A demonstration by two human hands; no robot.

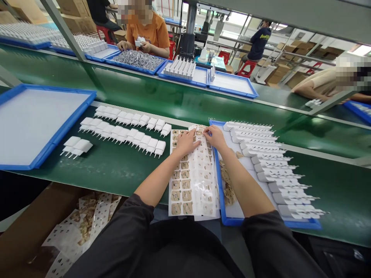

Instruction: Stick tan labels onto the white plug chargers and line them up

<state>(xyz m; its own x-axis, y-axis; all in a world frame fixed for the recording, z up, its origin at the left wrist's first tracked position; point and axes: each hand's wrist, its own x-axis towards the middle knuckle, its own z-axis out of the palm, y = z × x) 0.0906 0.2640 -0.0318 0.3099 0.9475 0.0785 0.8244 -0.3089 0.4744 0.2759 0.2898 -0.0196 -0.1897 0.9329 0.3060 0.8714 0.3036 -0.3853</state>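
A sheet of tan stickers (pixel 176 185) on white backing lies in front of me, partly covered by a translucent strip with small dark marks (pixel 203 185). My left hand (pixel 187 143) rests flat on the sheet's upper part, fingers stretched out. At the sheet's top right edge, my right hand (pixel 215 137) pinches with thumb and forefinger at the sheet; the exact bit between the fingertips is hard to see. Left of the sheet stand rows of white plug adapters (pixel 118 133), with a small separate group (pixel 75 146) nearer me.
A blue-rimmed tray (pixel 219 185) on the right holds rows of white adapters (pixel 272 166) and loose tan pieces (pixel 227 185). Another blue-rimmed tray (pixel 48 148) is at left. Below sits a carton with discarded sheets (pixel 95 216). Across the green bench, a person in orange (pixel 159 33) handles white parts.
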